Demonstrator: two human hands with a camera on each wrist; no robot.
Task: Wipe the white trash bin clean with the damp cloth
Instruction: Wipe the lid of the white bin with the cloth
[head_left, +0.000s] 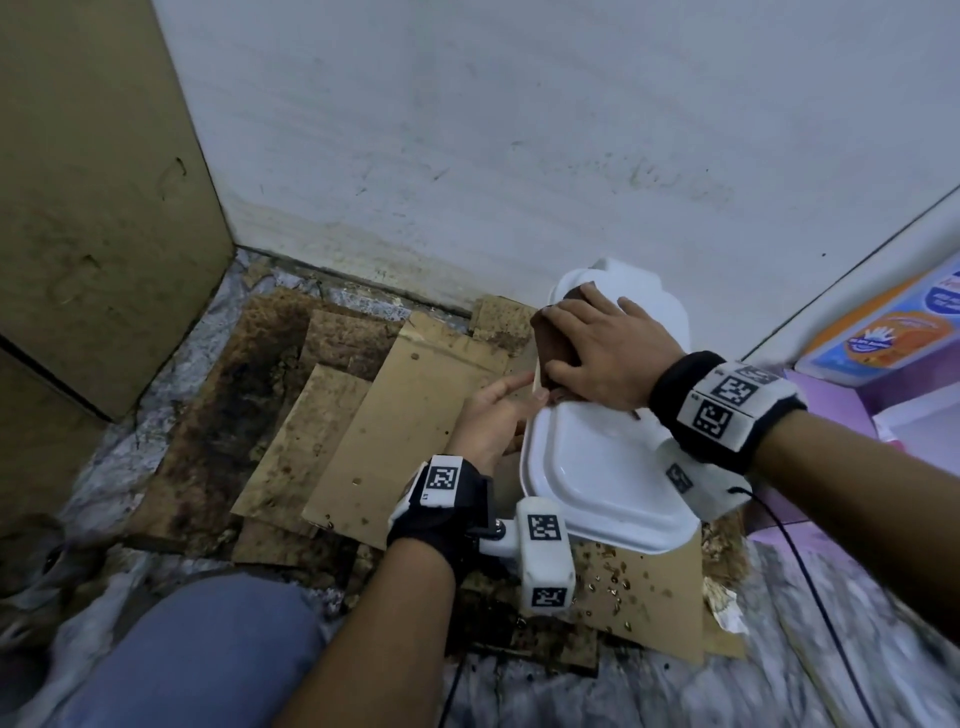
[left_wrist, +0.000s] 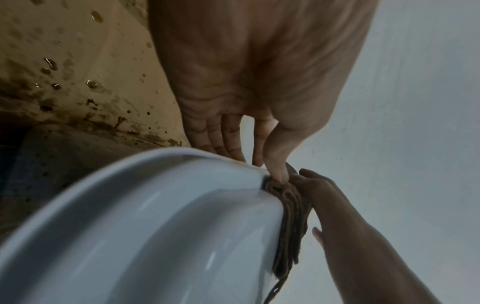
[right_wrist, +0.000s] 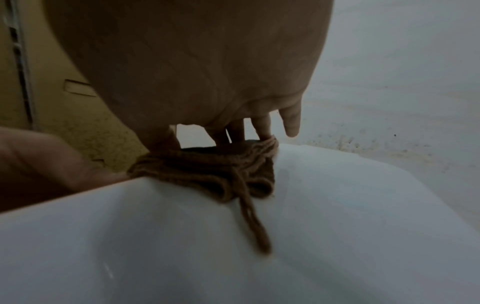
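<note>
White trash bin (head_left: 597, 467) gets steadied by my left hand (head_left: 491, 415), its loose-fingered grip bracing the rim, while my right hand (head_left: 608, 358) presses the folded damp cloth (head_left: 553, 345) flat across its lid, fingers spread.

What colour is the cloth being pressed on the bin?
Brown; the cloth shows best in the right wrist view, folded under the right hand on the white bin.

A pale grey-white wall (head_left: 519, 130) fills the upper middle and right of the head view, speckled with dark spots low down. At the left stands a tan panel (head_left: 93, 182), scuffed. The floor (head_left: 649, 691) along the bottom is grey and mottled, covered at centre by overlapping cardboard sheets (head_left: 405, 415), stained dark at the left. At the right edge sits a purple shelf (head_left: 841, 405) bearing an orange and blue packet (head_left: 883, 332).
</note>
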